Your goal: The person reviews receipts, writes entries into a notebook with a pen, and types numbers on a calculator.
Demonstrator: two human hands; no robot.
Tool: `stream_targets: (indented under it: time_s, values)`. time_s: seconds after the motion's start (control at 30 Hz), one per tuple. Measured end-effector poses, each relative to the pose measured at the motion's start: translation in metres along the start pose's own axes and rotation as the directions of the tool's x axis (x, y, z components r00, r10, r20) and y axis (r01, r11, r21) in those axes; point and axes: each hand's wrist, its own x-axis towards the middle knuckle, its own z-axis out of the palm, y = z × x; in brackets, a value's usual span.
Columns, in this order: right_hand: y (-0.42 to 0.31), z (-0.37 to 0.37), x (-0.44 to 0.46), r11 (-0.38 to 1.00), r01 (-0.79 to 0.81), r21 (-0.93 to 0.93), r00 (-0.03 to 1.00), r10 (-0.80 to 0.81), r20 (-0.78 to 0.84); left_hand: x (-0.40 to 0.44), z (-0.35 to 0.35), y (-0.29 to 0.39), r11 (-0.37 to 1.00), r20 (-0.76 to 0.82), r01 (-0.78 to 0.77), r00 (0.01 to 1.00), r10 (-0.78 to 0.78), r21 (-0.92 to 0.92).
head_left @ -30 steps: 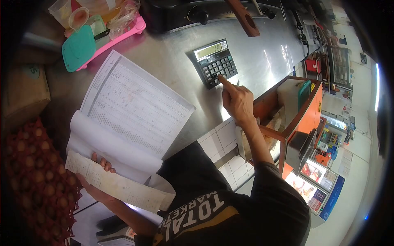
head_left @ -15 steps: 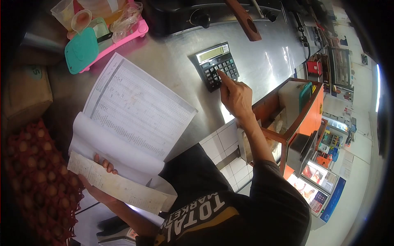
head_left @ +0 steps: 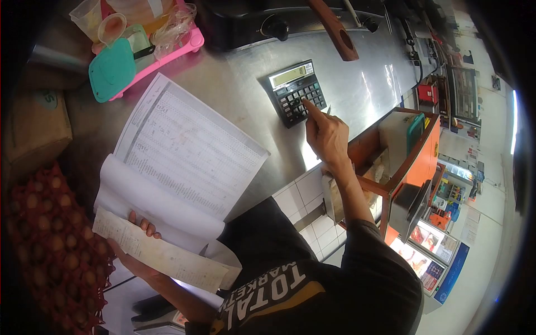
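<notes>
My right hand [head_left: 329,137] is over a black calculator [head_left: 297,94] on the metal counter, its index fingertip on the lower keys. The other fingers are curled round a thin pen [head_left: 329,110], of which little more than the ends show. Down at the left, my left hand [head_left: 144,226] grips a long paper receipt [head_left: 162,251], fingers over its upper edge and palm mostly hidden under it. Against the receipt lies a stapled stack of printed sheets [head_left: 190,145], with a folded-back page [head_left: 156,195]; its upper part rests on the counter.
A pink stand [head_left: 167,62] with a teal lid [head_left: 111,70] and plastic tubs is at the counter's far left. Egg trays [head_left: 53,245] and a cardboard box [head_left: 36,123] stand at left. An orange drawer unit [head_left: 410,162] is at right; a wooden handle [head_left: 335,30] juts over the counter.
My right hand has shifted slightly right and down, its fingertip now on a different part of the keypad. The digits on the calculator's display look different. My left hand keeps its hold.
</notes>
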Motion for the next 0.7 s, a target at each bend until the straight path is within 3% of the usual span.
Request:
stream_targets:
  time_s: [0.07, 0.13, 0.17, 0.23, 0.7]
  values:
    - [0.006, 0.001, -0.003, 1.0, -0.019, -0.009, 1.0, 0.019, -0.011, 0.0, -0.001, 0.001, 1.0, -0.017, 0.002, 1.0, -0.003, -0.007]
    - [0.008, 0.001, -0.003, 0.999, -0.038, -0.018, 0.999, 0.038, -0.023, 0.003, -0.004, 0.002, 0.998, 0.185, 0.049, 0.982, -0.039, -0.048]
    - [0.008, 0.0, -0.002, 0.998, -0.053, -0.024, 0.999, 0.053, -0.014, 0.002, -0.005, 0.002, 0.998, 0.186, 0.05, 0.982, -0.04, -0.048]
    - [0.008, -0.001, 0.002, 0.997, -0.07, -0.03, 0.998, 0.07, -0.004, 0.001, -0.001, 0.002, 1.0, 0.018, 0.018, 1.0, -0.018, 0.005]
    - [-0.006, -0.001, 0.011, 0.998, 0.027, 0.052, 1.0, -0.028, 0.015, 0.001, -0.011, 0.006, 0.999, 0.077, 0.052, 0.996, -0.052, -0.001]
